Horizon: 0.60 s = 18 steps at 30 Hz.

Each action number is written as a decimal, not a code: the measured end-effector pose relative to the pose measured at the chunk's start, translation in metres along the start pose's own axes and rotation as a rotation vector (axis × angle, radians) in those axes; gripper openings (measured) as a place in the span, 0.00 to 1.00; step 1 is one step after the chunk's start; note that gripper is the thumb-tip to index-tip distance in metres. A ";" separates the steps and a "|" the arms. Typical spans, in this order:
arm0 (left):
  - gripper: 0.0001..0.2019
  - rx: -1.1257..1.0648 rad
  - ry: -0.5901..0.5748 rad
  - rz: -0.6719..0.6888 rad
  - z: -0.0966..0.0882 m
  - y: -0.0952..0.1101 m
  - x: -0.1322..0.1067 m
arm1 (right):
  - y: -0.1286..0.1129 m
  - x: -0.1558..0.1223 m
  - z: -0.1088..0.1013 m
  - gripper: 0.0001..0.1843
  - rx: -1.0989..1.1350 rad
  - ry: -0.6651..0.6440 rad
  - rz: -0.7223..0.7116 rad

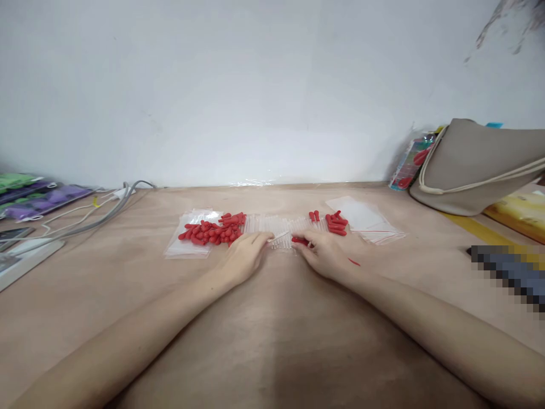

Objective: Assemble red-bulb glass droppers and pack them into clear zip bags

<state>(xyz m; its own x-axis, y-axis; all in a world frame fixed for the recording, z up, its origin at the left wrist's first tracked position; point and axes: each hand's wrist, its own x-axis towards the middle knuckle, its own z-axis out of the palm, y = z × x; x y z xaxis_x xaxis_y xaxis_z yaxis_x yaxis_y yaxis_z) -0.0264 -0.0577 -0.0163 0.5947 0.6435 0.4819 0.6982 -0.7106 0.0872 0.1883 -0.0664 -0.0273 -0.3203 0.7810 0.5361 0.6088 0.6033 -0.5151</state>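
My left hand (244, 255) is closed in a pinch on one end of a thin clear dropper tube (279, 236). Opposite it, my right hand (326, 255) has thumb and fingers closed on a red rubber dropper bulb (300, 241). The tube slants up towards that bulb; whether the two touch cannot be made out. Under and behind both hands lies a row of clear tubes (259, 222). A heap of red bulbs (210, 230) rests on clear plastic bags (179, 247) beside my left hand. Beyond my right hand are several more red bulbs (337, 222), some apparently on tubes.
More clear zip bags (361, 218) lie at the right rear. A grey-beige bag (472, 165) and a plastic packet (411, 165) stand against the wall at right. Grey and white cables (114, 204) run along the left, near purple and green packs (51, 201).
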 end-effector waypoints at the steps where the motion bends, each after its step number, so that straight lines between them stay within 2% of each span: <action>1: 0.11 -0.020 0.021 0.029 0.002 -0.003 -0.008 | 0.000 -0.002 0.003 0.09 0.023 0.003 -0.031; 4: 0.11 -0.088 0.050 0.065 0.009 -0.007 -0.021 | 0.003 -0.007 0.008 0.08 0.087 0.034 -0.117; 9: 0.09 -0.126 0.076 0.036 0.013 -0.007 -0.020 | 0.003 -0.009 0.011 0.08 0.098 0.071 -0.198; 14: 0.09 -0.138 0.055 0.036 0.010 -0.004 -0.018 | 0.003 -0.010 0.010 0.09 0.102 0.061 -0.224; 18: 0.11 -0.150 0.083 0.091 0.010 -0.006 -0.020 | 0.003 -0.012 0.010 0.09 0.110 0.035 -0.220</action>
<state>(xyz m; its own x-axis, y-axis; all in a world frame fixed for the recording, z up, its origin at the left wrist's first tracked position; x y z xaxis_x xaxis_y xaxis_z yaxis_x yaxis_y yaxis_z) -0.0378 -0.0635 -0.0353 0.6139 0.5530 0.5633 0.5717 -0.8035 0.1658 0.1871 -0.0718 -0.0418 -0.4096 0.6240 0.6654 0.4441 0.7736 -0.4521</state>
